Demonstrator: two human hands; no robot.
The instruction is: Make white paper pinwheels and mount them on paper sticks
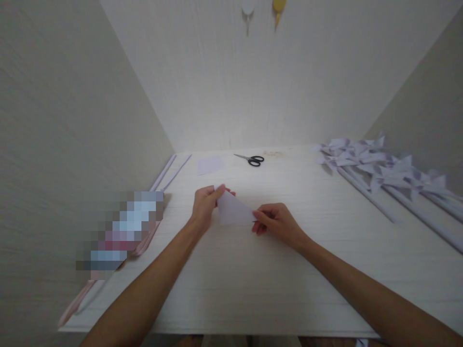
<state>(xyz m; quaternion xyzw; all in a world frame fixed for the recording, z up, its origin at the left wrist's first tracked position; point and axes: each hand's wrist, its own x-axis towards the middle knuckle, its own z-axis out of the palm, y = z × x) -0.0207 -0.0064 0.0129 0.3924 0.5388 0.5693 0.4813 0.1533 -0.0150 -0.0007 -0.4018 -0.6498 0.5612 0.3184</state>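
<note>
A pale lilac sheet of paper [233, 211], folded into a triangle, lies on the white table [253, 279] near its middle. My left hand [206, 205] pinches the paper's upper left corner, fingers closed on it. At the paper's right tip my right hand [277, 222] presses down with its fingers pinched on the point.
Black scissors [251, 159] and a small lilac paper square [210, 165] lie at the back. Several finished paper pinwheels on sticks [376, 168] fill the right side. Rolled paper sticks [170, 171] lie along the left wall, beside a blurred patch [121, 231]. Walls close in on three sides.
</note>
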